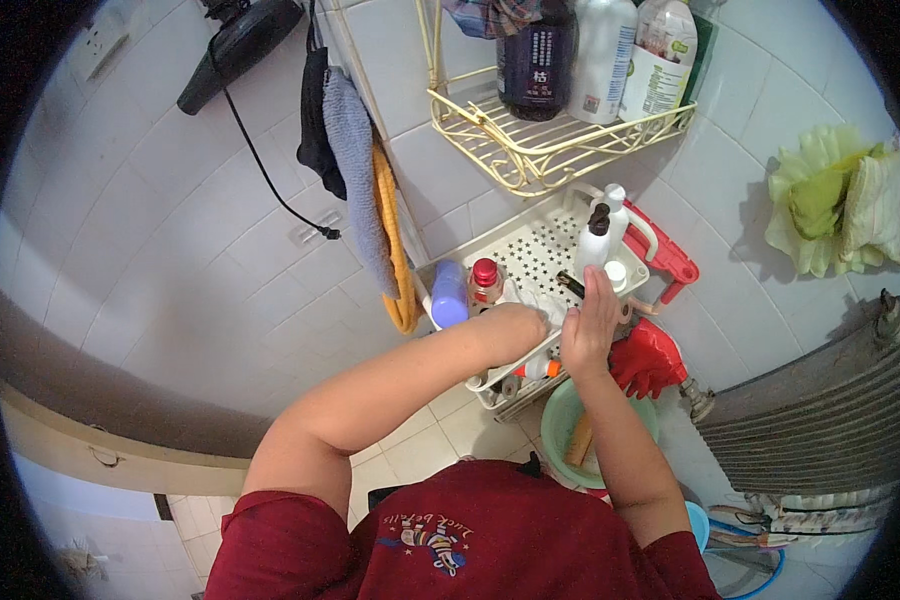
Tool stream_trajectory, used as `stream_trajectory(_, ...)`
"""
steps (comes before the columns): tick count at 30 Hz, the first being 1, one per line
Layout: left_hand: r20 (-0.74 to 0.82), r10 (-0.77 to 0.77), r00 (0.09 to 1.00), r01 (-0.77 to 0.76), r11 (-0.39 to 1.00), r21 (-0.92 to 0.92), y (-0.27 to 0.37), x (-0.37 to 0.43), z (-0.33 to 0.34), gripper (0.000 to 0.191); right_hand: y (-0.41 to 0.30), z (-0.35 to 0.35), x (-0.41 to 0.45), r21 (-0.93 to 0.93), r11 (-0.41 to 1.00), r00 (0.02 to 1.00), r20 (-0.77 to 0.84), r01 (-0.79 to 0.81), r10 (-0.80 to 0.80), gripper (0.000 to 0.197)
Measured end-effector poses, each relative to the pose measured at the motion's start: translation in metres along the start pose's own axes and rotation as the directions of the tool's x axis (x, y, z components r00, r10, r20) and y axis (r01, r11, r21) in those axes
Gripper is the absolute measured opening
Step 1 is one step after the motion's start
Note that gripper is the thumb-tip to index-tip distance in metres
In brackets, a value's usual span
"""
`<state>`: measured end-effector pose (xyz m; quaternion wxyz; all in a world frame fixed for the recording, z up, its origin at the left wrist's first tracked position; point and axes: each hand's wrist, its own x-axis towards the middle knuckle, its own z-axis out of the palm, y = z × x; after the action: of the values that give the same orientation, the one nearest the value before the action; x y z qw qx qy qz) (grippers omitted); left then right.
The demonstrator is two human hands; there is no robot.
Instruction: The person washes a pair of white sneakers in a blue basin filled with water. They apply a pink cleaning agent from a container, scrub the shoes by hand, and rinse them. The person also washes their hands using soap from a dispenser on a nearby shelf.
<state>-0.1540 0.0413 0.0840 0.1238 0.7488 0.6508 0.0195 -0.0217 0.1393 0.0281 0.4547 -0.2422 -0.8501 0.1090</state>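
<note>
My left hand is over the near edge of a white plastic rack tray with star-shaped holes, its fingers curled and mostly hidden. Just behind it lies a crumpled white cloth or bag; whether I grip it is unclear. My right hand is upright at the tray's right side, fingers straight and thumb apart. Close to its fingertips are a dark slim item, a white pump bottle and a white cap. A purple bottle and a red-capped clear bottle stand left.
A yellowish wire shelf with several bottles hangs above. Towels hang left, near a black hair dryer. Below right are red rubber gloves and a green basin. A red plastic item is behind the rack.
</note>
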Motion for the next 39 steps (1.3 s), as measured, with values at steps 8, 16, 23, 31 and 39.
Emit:
stream_trajectory(8, 0.361, -0.104, 0.927, 0.036, 0.981, 0.19, 0.014, -0.012, -0.028, 0.019, -0.004, -0.001, 0.0, 0.04, 0.998, 0.999, -0.003, -0.039, 0.039, 0.063)
stream_trajectory(16, 0.162, -0.185, 0.969, 0.16, 0.975, 0.154, 0.006, -0.004, 0.003, 0.016, 0.002, -0.004, 0.0, 0.069, 0.997, 1.0, 0.004, -0.02, 0.02, 0.064)
stream_trajectory(23, -0.203, -0.235, 0.951, 0.247, 0.968, 0.039, 0.0, 0.035, 0.015, 0.023, 0.0, -0.005, -0.004, 0.119, 0.993, 1.0, 0.03, -0.012, 0.008, 0.061)
stream_trajectory(31, -0.283, -0.41, 0.867, 0.441, 0.896, 0.053, 0.0, 0.067, 0.025, 0.045, 0.007, -0.007, -0.006, 0.163, 0.986, 1.0, 0.016, 0.02, -0.023, 0.062)
stream_trajectory(39, -0.022, -0.238, 0.971, 0.239, 0.969, 0.066, 0.004, 0.053, 0.021, 0.047, 0.005, -0.008, 0.0, 0.081, 0.997, 0.999, 0.04, 0.001, -0.004, 0.058)
